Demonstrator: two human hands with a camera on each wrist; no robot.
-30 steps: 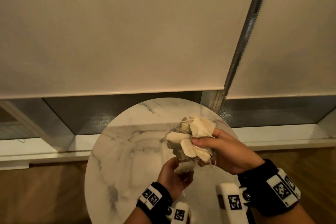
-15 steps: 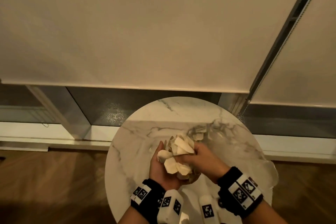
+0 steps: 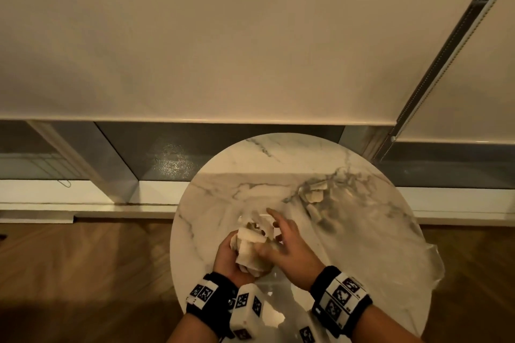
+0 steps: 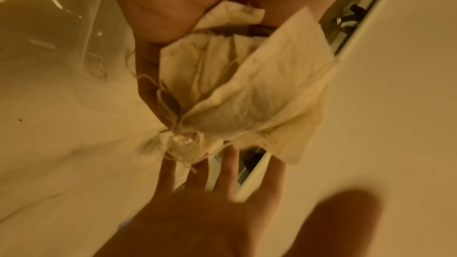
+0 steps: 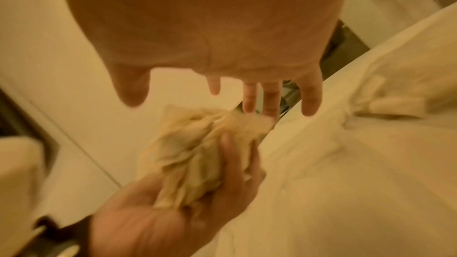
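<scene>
Collecting the cloth pouches: about halfway, I judge.
My left hand has its grip closed around the bundle, above the tabletop at 6 o'clock. My right hand is just beside it, fingers spread, holding nothing. A few loose pouches in the clear plastic bag at 2 o'clock remain to take.

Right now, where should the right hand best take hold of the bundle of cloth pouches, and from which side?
Probably the tied neck, where the cloth pouches are cinched together; the flaps fan out loose. Come from above: the left hand cups them from below, and the right hand is open over them.
</scene>
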